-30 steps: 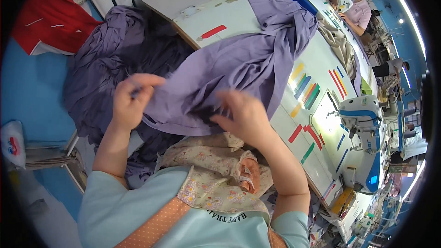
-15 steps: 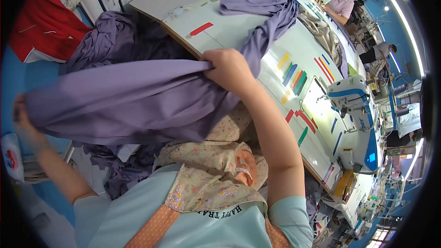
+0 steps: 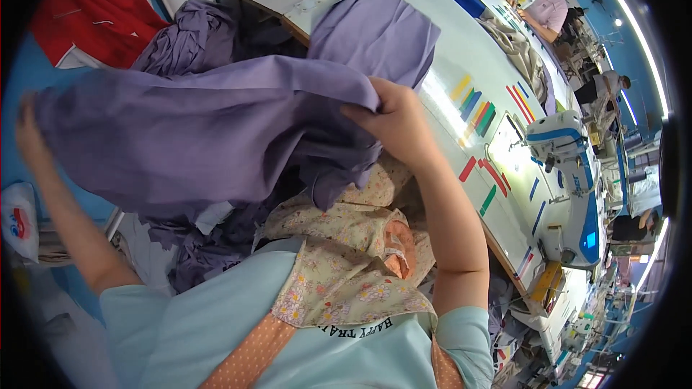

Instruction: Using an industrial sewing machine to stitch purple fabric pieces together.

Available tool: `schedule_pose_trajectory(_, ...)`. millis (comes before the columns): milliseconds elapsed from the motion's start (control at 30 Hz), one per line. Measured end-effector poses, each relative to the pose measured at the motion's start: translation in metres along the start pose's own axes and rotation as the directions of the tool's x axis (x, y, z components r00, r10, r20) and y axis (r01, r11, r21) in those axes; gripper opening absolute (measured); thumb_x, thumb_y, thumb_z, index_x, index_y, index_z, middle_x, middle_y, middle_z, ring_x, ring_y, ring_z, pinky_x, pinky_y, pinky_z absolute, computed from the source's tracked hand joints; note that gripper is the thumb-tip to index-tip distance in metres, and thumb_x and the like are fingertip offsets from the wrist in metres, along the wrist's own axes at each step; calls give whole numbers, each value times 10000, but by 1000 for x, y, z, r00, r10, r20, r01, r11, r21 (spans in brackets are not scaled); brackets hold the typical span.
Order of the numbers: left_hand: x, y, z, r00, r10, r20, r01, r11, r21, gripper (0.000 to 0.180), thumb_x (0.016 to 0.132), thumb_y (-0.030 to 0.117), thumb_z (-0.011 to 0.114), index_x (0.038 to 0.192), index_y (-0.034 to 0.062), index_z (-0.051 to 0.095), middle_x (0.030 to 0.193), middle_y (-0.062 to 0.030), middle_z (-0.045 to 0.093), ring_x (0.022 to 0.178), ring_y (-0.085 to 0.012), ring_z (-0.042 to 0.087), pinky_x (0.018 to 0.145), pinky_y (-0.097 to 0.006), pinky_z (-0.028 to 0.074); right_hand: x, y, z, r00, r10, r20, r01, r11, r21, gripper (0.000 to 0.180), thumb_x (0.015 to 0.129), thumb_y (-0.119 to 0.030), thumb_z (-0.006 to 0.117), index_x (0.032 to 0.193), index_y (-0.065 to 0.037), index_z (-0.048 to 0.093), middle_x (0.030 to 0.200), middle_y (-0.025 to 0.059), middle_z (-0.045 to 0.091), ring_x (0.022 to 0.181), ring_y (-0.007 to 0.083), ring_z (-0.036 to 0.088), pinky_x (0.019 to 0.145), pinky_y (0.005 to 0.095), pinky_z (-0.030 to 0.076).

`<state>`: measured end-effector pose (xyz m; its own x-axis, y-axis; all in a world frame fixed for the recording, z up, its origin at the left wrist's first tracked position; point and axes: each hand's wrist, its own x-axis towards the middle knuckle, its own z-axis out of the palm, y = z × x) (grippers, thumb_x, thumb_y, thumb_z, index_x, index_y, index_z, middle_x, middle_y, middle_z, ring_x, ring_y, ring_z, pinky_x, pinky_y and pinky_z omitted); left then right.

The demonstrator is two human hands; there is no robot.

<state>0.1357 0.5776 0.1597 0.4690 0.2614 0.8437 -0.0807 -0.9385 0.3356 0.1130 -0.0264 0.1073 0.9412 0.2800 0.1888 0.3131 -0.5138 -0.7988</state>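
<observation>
A large piece of purple fabric (image 3: 180, 137) is stretched across in front of me between my two hands. At the far left, my left hand (image 3: 30, 130) grips its outer edge, slightly blurred, with the fingers partly behind the cloth. My right hand (image 3: 393, 119) pinches the other end beside the table's near edge, thumb below and fingers hidden in the fold. Part of the purple cloth rests over the white sewing table (image 3: 454, 36) beyond my right hand. Its lower folds hang above my floral apron (image 3: 331, 288).
A sewing machine (image 3: 569, 187) stands on the table at the right, near several coloured tape strips (image 3: 476, 112). More purple fabric lies heaped below (image 3: 209, 252) and behind a red cloth (image 3: 94, 14). Across the table, a masked person (image 3: 546, 11) works at another machine.
The purple cloth's far part has been drawn across the table toward me, off its far side. My right hand has shifted a little right, and my left hand has risen slightly.
</observation>
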Motion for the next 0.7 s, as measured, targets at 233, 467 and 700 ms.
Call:
schedule_pose_trajectory(233, -139, 303, 84, 527, 672, 520, 271, 447, -852, 511, 891, 304, 737, 1295, 38, 572, 1228, -114, 645, 1219, -176, 571, 991, -354, 460, 11, -46, 24, 884, -435, -173, 419, 900, -121, 235, 735, -13, 710, 967, -10, 675, 818, 166, 686, 747, 304, 686, 687, 331, 521)
schedule_pose_trajectory(467, -37, 262, 45, 418, 753, 509, -218, 627, -748, 299, 710, -19, 673, 1006, 20, 675, 924, -105, 687, 865, -210, 678, 789, -315, 515, 34, -82, 36, 949, -189, 253, 212, 975, -65, 202, 755, -124, 742, 904, -1, 684, 698, 162, 641, 644, 239, 625, 638, 350, 495)
schedule_pose_trajectory(700, 47, 215, -48, 719, 442, 536, -164, 858, -487, 301, 926, 37, 602, 1222, 10, 648, 1219, -76, 650, 1174, -190, 604, 1022, -319, 451, 72, -131, -1, 943, -298, -149, 279, 950, -137, 216, 816, -188, 684, 992, -77, 740, 851, 144, 730, 780, 268, 697, 756, 340, 560)
